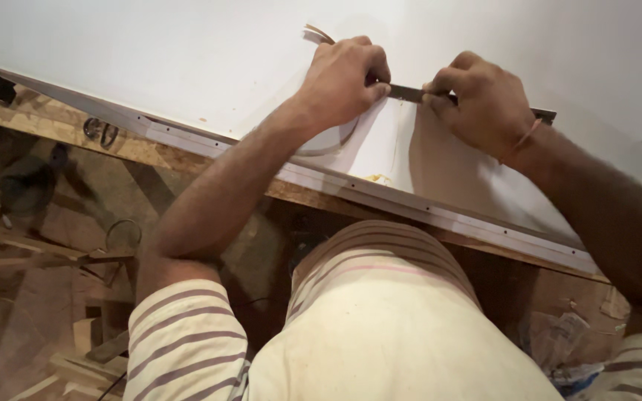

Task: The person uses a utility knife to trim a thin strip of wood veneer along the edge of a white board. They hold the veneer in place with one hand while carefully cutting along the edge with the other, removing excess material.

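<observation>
A thin flat metal blade (410, 93) lies across a white laminated board (187, 52), and both my hands grip it. My left hand (343, 78) pinches the blade's left end with fingers curled. My right hand (484, 104) holds it further right, and the dark tip of the blade (545, 115) sticks out past my wrist. A thin curled strip of laminate (319, 33) rises just behind my left hand. An arc-shaped mark (328, 145) shows on the board under my left wrist.
The board's near edge carries a pale trim strip (440, 215) with small holes, resting on a wooden bench edge (150, 152). Wood scraps and offcuts (46, 256) lie on the floor at left. Crumpled plastic (566, 341) lies at lower right.
</observation>
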